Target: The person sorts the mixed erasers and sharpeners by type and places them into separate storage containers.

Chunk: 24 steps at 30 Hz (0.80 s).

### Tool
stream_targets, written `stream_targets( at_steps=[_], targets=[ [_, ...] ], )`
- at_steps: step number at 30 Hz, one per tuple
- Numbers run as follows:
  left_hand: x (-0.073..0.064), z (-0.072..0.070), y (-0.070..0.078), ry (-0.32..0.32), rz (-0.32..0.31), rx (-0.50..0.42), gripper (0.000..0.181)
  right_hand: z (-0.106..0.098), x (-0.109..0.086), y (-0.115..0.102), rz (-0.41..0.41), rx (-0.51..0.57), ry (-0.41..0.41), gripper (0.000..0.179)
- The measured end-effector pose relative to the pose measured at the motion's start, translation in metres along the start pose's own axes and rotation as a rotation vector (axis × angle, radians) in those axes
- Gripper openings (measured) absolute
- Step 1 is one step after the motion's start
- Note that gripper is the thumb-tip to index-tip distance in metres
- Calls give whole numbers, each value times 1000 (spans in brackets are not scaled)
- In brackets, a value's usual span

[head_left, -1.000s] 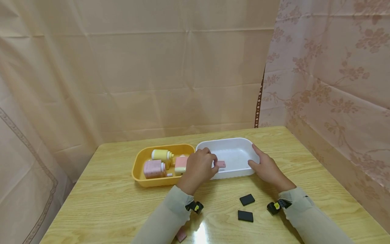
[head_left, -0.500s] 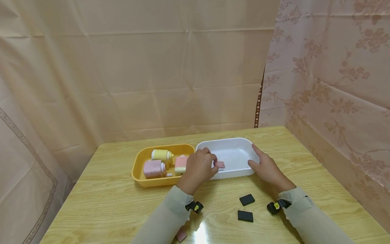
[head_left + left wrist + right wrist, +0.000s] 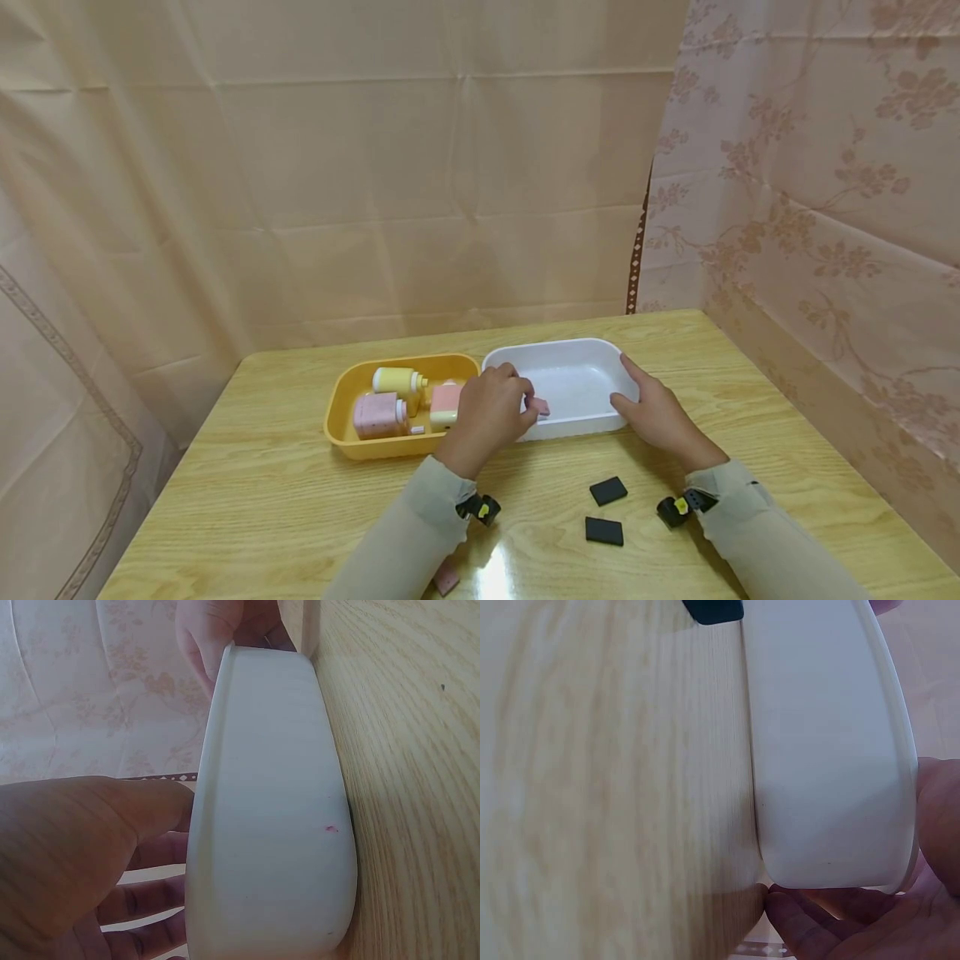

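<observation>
Head view: the left grip [image 3: 491, 412] is pinching a pink block [image 3: 539, 406] inside the left end of the white tray [image 3: 581, 382]; the right grip [image 3: 667, 421] is holding the tray's right end. For best results, the right grip should be bracing the tray while the left is lowering the block flat. The block's visible end is pointing right, its long axis apparently running along the tray's length; the left grip is hiding the rest.

White tray [image 3: 825, 750] seated on table [image 3: 615, 780]. Right hand [image 3: 907, 919] grips the tray's end, thumb [image 3: 941, 817] at rim. Dark block [image 3: 716, 609], partly visible, near tray's side.
</observation>
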<state>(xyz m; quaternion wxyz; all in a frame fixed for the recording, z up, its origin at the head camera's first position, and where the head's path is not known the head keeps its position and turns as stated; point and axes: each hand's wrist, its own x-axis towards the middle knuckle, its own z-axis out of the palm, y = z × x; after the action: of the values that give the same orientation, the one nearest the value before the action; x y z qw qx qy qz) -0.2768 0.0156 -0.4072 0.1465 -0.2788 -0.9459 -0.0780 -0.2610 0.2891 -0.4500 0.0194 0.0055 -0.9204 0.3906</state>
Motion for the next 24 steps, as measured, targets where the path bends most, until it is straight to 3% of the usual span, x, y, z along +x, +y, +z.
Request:
stream_targets(
  at_steps=[24],
  targets=[
    [2,1,-1,-45,-22,-14,21,-1,-1,-2,-4,-9,3,77]
  ],
)
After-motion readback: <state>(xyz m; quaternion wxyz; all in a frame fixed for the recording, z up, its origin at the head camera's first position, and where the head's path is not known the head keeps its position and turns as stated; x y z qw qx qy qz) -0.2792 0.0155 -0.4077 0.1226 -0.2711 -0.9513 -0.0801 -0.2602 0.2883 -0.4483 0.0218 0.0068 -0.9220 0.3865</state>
